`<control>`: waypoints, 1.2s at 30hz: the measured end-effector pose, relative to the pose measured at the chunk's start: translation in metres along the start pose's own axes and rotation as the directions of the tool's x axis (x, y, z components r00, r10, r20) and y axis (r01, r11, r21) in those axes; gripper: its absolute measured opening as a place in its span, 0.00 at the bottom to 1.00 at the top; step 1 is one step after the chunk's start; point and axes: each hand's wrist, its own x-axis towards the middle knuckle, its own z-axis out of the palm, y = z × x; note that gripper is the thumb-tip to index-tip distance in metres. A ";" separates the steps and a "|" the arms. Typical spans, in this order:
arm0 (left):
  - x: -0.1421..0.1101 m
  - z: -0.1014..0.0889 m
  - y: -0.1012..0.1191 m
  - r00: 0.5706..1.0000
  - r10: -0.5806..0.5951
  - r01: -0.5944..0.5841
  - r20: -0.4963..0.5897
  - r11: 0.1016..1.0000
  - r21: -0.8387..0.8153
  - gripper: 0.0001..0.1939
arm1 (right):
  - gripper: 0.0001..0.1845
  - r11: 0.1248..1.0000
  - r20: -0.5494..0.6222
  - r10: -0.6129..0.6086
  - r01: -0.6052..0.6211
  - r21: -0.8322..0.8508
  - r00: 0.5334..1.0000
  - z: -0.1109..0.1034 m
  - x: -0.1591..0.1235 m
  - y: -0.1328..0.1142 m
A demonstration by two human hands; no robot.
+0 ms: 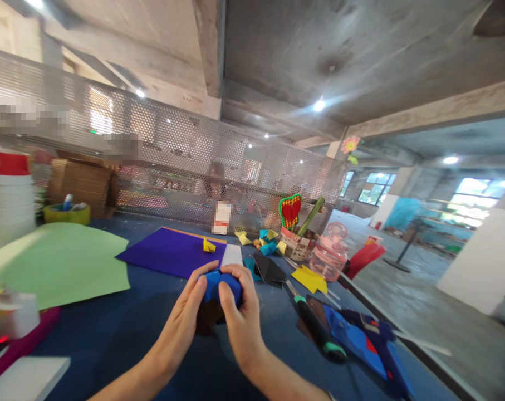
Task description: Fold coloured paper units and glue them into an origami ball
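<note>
Both hands are cupped around a small blue rounded piece (212, 285) with folds or facets and a dark underside; its exact kind is unclear. My left hand (188, 298) presses on its left side, fingers along the far edge. Curled over the right side is my right hand (241, 303), its thumb on the top face. Just beyond the hands lies a purple sheet (164, 253) with a small yellow scrap (209, 245) on it. A white piece (233, 255) is at the sheet's right edge.
At right are a black-and-green-handled tool (314, 323), a glue gun (380, 340), black pieces (270, 270) and a yellow sheet (310, 278). A pink transparent jar (329, 256) stands behind them. A green sheet (68, 262) covers the left; a perforated screen (172, 161) rises behind.
</note>
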 end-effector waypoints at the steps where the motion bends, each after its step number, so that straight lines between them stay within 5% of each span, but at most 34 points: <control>1: 0.000 0.000 0.000 1.000 -0.001 0.001 0.000 1.000 0.004 0.25 | 0.08 1.000 -0.003 0.007 -0.007 0.014 1.000 0.000 0.001 -0.001; 14: -0.005 0.003 0.002 0.999 0.049 -0.051 0.019 0.995 0.086 0.23 | 0.10 0.999 -0.016 0.007 -0.006 0.034 1.000 -0.001 0.001 -0.004; 20: 0.003 0.002 0.000 0.995 -0.096 0.094 -0.034 0.994 -0.058 0.25 | 0.11 0.984 0.071 0.172 -0.174 0.026 0.983 -0.001 0.002 0.000; 24: 0.015 -0.006 -0.004 0.903 -0.410 0.367 -0.129 0.891 -0.267 0.20 | 0.23 0.931 0.192 0.352 -0.363 0.025 0.916 -0.007 0.009 0.004; 27: 0.023 -0.017 -0.002 0.796 -0.605 0.551 -0.025 0.742 -0.382 0.19 | 0.27 0.916 0.263 0.382 -0.401 0.021 0.886 -0.013 0.014 0.007; 31: 0.028 -0.028 0.008 0.757 -0.629 0.637 0.174 0.654 -0.408 0.21 | 0.28 0.939 0.318 0.329 -0.344 -0.010 0.889 -0.017 0.014 0.017; 36: 0.026 -0.029 0.018 0.754 -0.609 0.656 0.245 0.681 -0.326 0.23 | 0.27 0.929 0.276 0.360 -0.368 -0.024 0.891 -0.016 0.013 0.027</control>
